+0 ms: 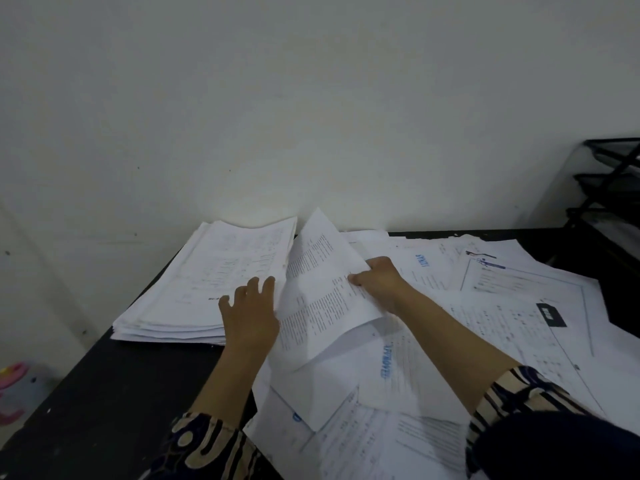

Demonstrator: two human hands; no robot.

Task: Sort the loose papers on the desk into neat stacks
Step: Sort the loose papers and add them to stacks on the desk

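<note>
A printed sheet (322,292) is lifted and curved over the middle of the black desk (114,382). My right hand (379,280) pinches its right edge between thumb and fingers. My left hand (251,311) is beside the sheet's left edge with fingers spread, resting on the near corner of a thick stack of papers (207,282) at the desk's left rear; whether it touches the sheet I cannot tell. Loose papers (502,323) overlap in a disordered spread across the right half of the desk and under the lifted sheet.
A black tiered tray rack (613,188) stands at the far right by the white wall (311,98). The desk's left edge drops to the floor, where a pink object (12,389) lies.
</note>
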